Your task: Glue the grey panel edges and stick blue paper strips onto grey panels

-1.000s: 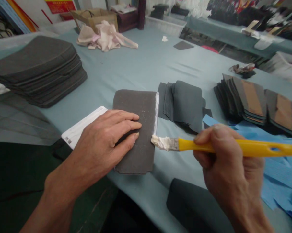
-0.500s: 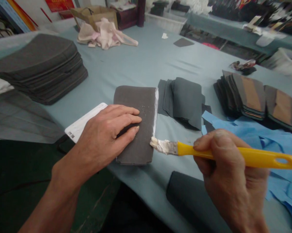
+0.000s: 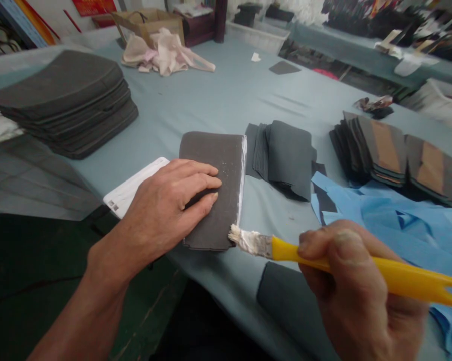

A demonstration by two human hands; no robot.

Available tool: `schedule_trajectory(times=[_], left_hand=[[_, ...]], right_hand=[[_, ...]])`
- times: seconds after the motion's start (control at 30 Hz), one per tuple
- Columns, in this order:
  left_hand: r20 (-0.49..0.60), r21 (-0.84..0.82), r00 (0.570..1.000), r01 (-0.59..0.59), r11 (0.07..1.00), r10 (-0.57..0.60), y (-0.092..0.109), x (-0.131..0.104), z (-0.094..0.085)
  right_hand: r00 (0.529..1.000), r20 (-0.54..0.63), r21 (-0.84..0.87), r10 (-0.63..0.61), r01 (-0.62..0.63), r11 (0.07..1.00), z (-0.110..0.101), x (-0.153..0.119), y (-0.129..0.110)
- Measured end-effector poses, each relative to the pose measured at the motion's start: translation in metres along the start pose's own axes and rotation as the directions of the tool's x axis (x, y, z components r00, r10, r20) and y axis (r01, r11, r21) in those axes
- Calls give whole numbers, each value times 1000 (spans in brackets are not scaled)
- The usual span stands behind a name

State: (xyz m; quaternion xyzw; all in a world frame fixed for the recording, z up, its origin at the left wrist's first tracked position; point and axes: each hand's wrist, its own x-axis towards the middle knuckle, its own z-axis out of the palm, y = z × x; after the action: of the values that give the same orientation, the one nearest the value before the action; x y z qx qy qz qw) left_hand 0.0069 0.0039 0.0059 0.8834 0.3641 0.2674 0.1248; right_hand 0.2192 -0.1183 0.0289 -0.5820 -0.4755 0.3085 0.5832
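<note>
- The left hand (image 3: 169, 198) lies flat and open on the dark stack (image 3: 228, 155), probably pressing so the layers don't slip
- The right hand (image 3: 364, 291) grips the yellow-handled brush (image 3: 288, 249), likely holding it well back so the fingers are clear of the white paste (image 3: 243, 163)
- The stack sits beneath the left hand, its pasted edge facing the right hand, seemingly for easy reach
- The stack's long axis runs away from the body, the brush's across it
- The brush's bristles point left, at the edge near the closest corner, between the hands; its handle extends past the right hand
</note>
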Motion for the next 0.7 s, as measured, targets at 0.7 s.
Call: schedule_trajectory(times=[0.7], left_hand=[[3, 18, 1000, -29, 999, 29, -1, 1, 1]], right_hand=[[988, 150, 1, -34, 34, 999, -28, -13, 3]])
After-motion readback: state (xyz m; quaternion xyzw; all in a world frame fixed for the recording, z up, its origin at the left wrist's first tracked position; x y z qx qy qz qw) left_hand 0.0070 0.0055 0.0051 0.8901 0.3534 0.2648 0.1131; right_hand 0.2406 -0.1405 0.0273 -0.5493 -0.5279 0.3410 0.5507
